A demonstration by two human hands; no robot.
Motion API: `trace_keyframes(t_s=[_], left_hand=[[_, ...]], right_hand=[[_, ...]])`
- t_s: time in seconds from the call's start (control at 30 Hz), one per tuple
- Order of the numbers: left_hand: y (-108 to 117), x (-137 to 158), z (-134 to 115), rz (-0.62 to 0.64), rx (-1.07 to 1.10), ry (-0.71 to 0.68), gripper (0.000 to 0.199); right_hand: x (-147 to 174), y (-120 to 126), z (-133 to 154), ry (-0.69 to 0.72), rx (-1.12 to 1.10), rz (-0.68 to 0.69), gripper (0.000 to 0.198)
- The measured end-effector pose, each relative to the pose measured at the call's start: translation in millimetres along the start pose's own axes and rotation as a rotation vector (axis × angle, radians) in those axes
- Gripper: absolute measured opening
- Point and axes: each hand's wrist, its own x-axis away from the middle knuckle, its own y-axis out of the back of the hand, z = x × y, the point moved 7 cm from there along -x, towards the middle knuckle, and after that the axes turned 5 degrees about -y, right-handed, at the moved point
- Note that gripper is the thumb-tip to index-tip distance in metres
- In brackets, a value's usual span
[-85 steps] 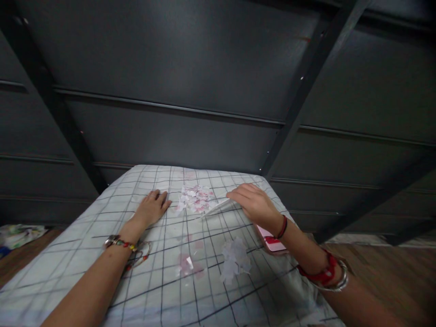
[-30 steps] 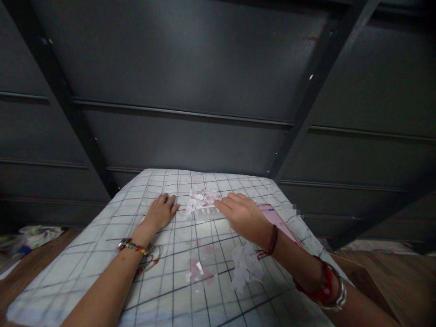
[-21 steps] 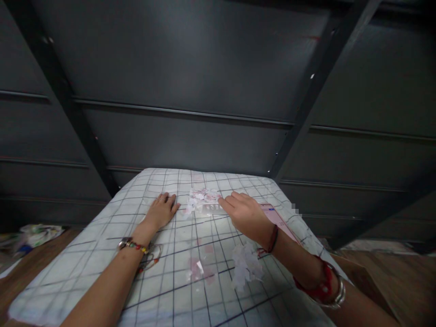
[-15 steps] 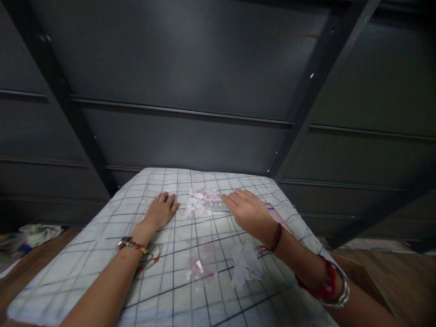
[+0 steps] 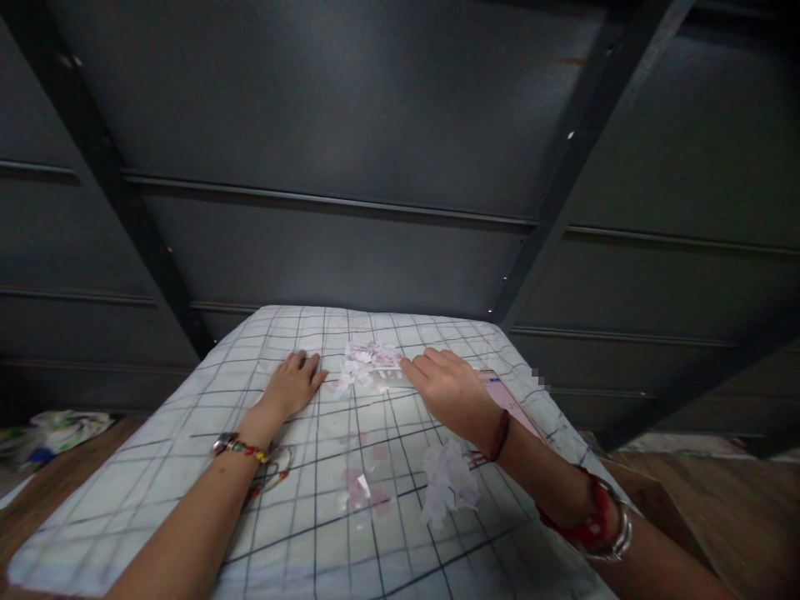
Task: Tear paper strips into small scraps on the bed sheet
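My left hand [image 5: 292, 385] lies flat on the checked cloth [image 5: 293, 517], its fingers apart and nothing in it. My right hand [image 5: 450, 387] is closed on one end of a narrow, see-through strip [image 5: 391, 375] with a row of pale marks; its exact kind is unclear. The strip's other end touches a heap of torn white and pink paper scraps [image 5: 366, 358]. Nearer to me lie a few pink and clear scraps [image 5: 363, 492]. Below my right wrist sits a second pile of whitish paper bits [image 5: 448, 483].
A pink sheet or flat item [image 5: 509, 404] with a blue mark lies on the cloth beyond my right wrist. Dark metal panels [image 5: 343, 250] rise behind the far edge. On the floor at the left are crumpled bags [image 5: 66, 433]; a brown box [image 5: 656, 508] stands at the right.
My right hand and the strip have shifted slightly left, against the paper heap. The whole view has moved a little. My left hand stays flat in place.
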Motion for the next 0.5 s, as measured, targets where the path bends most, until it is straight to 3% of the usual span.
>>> trace_keyframes(t_s=[0.3,0.5], left_hand=[[-7.2,-0.7,4.5,0.041,-0.040,0.046,0.047],[-7.6,-1.1,4.3,0.053,-0.062,0.054,0.049]], right_hand=[[-0.7,6.6,1.5,-0.006,-0.021,-0.031,0.024],[2.7,4.2,-4.9,-0.010,0.002,0.028,0.024]])
